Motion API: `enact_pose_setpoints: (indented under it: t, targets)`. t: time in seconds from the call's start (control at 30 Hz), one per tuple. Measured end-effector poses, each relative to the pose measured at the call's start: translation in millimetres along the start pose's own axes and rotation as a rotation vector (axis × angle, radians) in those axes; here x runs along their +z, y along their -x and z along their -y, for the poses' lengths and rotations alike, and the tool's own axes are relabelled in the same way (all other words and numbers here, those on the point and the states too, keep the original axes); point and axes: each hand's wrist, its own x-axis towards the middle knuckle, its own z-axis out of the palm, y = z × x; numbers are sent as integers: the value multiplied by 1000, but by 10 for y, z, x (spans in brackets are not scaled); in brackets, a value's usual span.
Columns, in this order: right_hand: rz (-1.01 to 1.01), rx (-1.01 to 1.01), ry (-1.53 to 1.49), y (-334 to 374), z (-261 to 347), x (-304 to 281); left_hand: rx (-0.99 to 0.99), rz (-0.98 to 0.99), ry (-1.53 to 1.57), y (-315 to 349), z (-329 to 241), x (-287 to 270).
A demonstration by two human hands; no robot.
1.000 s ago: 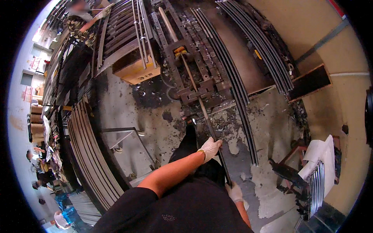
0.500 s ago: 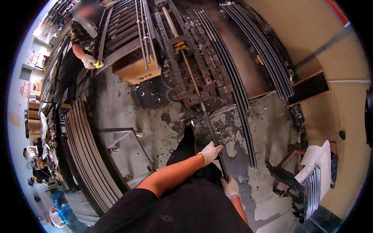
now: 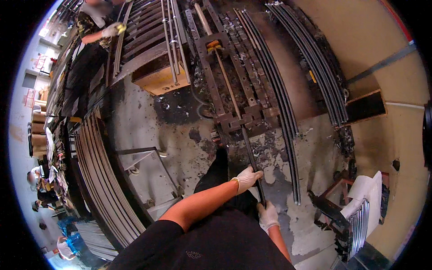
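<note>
A long dark metal rod point(image 3: 248, 145) slopes away from my body, its far stretch lying in the slot of a greasy metal machine bed point(image 3: 223, 102). My left hand point(image 3: 247, 179), in a white glove, is wrapped around the rod's near part. Close to the rod's near end, my right hand point(image 3: 268, 216), gloved too, grips it lower down. A slotted metal block point(image 3: 236, 120) sits around the rod at the bed's near edge. Farther along, the rod meets a yellow-orange part point(image 3: 213, 44) in a square frame.
Long dark rods point(image 3: 283, 108) lie right of the bed, more point(image 3: 315, 67) beyond. A cardboard box point(image 3: 164, 80) stands left of it. Shiny tubes point(image 3: 359, 231) rest on a stand at the right; flat bars point(image 3: 103, 171) fill a left rack. Another person's gloved hand point(image 3: 112, 29) is at far left.
My view has shifted slightly, with the machine now lower and further right. Both hands keep hold of the rod. The other person's gloved hand has moved up, away from the bench edge.
</note>
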Motion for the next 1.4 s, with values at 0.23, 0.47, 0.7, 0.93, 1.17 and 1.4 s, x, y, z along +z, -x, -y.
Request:
enact_pose_setpoints:
  t: [0.23, 0.47, 0.7, 0.93, 1.17, 1.4]
  targets:
    - [32, 44, -4, -2, 313, -127, 143, 99, 0, -85, 32, -152]
    - [-7, 62, 86, -127, 109, -6, 105, 112, -53, -386, 246, -151]
    - [53, 92, 31, -182, 333, -65, 165, 208, -131, -1095, 919, -192]
    - [-70, 37, 24, -311, 204, 156, 177, 187, -51, -290, 155, -222]
    - [-8, 42, 64, -259, 496, -69, 176, 121, -127, -715, 597, -169]
    - [-51, 21, 42, -174, 508, -92, 112, 143, -65, -177, 95, -149]
